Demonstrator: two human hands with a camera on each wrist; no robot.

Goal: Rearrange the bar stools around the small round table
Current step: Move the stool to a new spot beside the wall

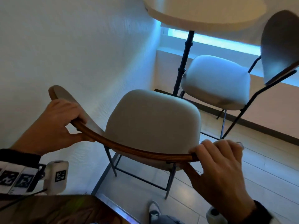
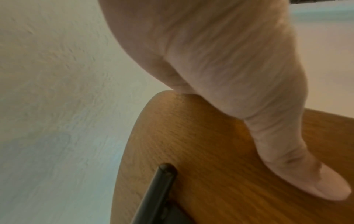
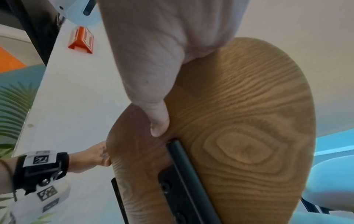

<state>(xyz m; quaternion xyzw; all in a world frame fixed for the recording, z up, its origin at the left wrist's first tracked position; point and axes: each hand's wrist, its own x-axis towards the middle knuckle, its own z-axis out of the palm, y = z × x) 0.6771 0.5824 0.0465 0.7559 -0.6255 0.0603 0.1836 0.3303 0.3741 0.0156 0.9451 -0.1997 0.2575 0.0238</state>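
Note:
A bar stool with a pale cushioned seat (image 1: 153, 120) and a curved wooden backrest (image 1: 129, 148) stands right in front of me. My left hand (image 1: 64, 122) grips the backrest's left end, thumb behind the wood (image 2: 191, 151). My right hand (image 1: 216, 160) grips the right end, thumb pressed on the rear face (image 3: 239, 136). A second stool (image 1: 215, 81) with the same seat stands further off, partly under the small round table (image 1: 203, 12), its backrest (image 1: 281, 46) at the right.
A white wall (image 1: 64, 46) runs close along the left. The table's black pole (image 1: 184, 62) rises between the two stools. A window ledge (image 1: 265, 101) lies behind. A dark counter corner (image 1: 64, 209) sits at my lower left; my shoe (image 1: 154, 210) is on the plank floor.

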